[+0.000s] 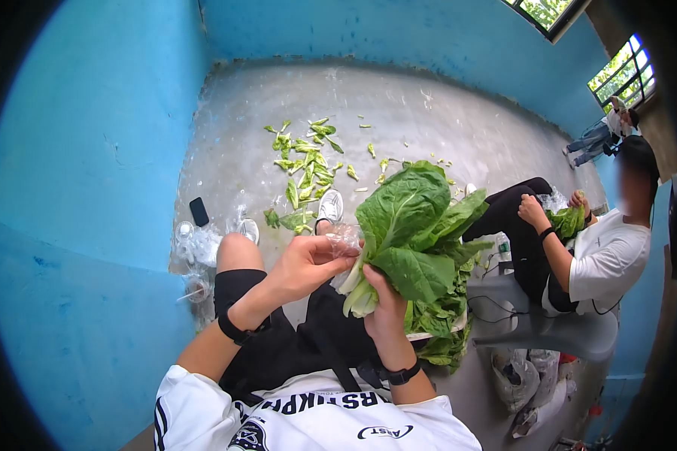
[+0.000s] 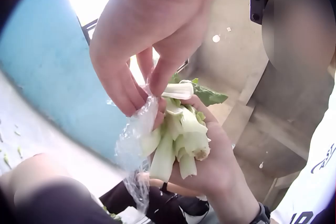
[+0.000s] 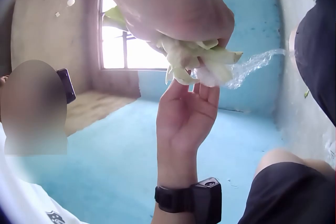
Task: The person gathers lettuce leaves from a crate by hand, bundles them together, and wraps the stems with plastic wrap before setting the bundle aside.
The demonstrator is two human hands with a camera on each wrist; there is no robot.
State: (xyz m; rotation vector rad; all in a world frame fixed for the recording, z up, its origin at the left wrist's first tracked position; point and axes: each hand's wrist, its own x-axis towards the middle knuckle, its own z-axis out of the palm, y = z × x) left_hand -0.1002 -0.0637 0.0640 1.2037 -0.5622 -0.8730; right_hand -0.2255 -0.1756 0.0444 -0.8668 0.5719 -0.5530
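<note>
A bunch of broad-leaved greens (image 1: pixel 410 218) with pale stalks is held up in front of the lap in the head view. My right hand (image 1: pixel 386 304) grips it around the stalks, leaves pointing away from me. The cut stalk ends (image 2: pixel 184 140) face the camera in the left wrist view. My left hand (image 1: pixel 308 264) pinches crumpled clear plastic film (image 1: pixel 344 239) between thumb and fingers, right beside the stalks. In the left wrist view the film (image 2: pixel 137 134) hangs down along the stalks' side. The right wrist view shows it trailing sideways from the bunch.
More greens (image 1: pixel 444 331) are heaped by my right thigh. Torn leaves (image 1: pixel 308 165) litter the floor ahead. Plastic film (image 1: pixel 199 244) and a phone (image 1: pixel 198 212) lie at left. Another person (image 1: pixel 602 248) sits at right holding greens, near a grey plastic stool (image 1: pixel 549 334) and plastic bags (image 1: pixel 530 383).
</note>
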